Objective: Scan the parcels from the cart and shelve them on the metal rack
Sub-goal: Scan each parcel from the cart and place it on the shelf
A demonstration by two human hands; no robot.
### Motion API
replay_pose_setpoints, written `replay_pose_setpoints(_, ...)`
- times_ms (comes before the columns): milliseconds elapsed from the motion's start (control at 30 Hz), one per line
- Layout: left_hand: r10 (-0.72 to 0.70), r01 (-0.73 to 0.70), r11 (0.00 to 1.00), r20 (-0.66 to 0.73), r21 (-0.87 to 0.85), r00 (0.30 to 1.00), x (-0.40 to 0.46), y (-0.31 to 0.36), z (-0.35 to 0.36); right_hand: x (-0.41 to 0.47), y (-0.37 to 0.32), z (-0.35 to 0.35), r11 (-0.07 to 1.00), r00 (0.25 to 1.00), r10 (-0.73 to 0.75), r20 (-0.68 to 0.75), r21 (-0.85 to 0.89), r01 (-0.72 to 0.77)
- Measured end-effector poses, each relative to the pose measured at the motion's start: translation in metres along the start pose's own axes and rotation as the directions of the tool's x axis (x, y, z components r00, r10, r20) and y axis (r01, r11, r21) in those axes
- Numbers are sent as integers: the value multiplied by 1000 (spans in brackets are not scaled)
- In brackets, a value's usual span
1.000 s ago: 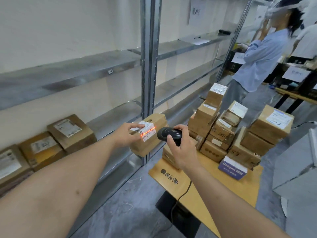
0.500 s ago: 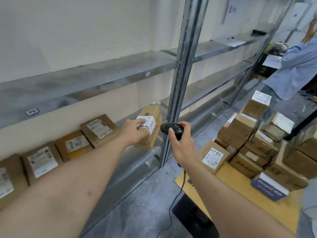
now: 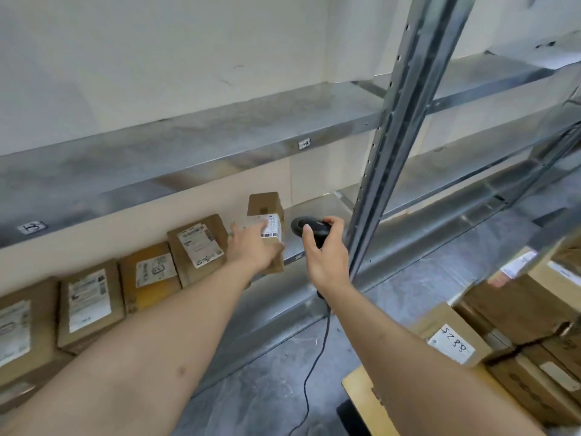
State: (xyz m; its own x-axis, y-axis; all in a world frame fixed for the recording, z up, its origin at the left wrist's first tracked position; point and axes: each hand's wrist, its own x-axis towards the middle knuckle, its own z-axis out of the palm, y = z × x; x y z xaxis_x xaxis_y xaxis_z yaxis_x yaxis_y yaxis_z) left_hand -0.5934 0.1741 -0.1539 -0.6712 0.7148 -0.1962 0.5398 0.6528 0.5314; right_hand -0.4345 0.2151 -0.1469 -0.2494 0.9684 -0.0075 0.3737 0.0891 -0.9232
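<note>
Bright, even indoor light, no hard shadows; soft shade under the upper shelf (image 3: 188,171) of the metal rack. Dull sheen on the galvanised upright (image 3: 405,89). Wide-angle bend: upright leans, shelf edges curve. Motion blur at rt edge, cart parcels (image 3: 534,309) smeared; label print soft, mostly unreadable.

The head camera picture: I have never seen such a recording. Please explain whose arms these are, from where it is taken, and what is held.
The camera sits on a person's head and looks forward and down, so the two arms are that person's own. The left hand holds a small cardboard parcel at the metal rack, beside a row of parcels already on the shelf. The right hand grips a black corded scanner. At the lower right, more parcels wait on the cart.
</note>
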Motion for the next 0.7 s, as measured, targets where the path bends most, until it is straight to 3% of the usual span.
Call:
replay_pose_setpoints(300,-225,235,963,-85,133,971,31,24,30,74,26,16,999,973,43,226,-23,-38)
replay_pose_setpoints(567,-277,295,938,-119,182,954,46,11,41,99,36,34,998,961,44,272,-44,-33)
replay_pose_setpoints(700,-268,292,903,-118,316,956,54,-1,49,102,39,40,998,961,45,273,-51,-32)
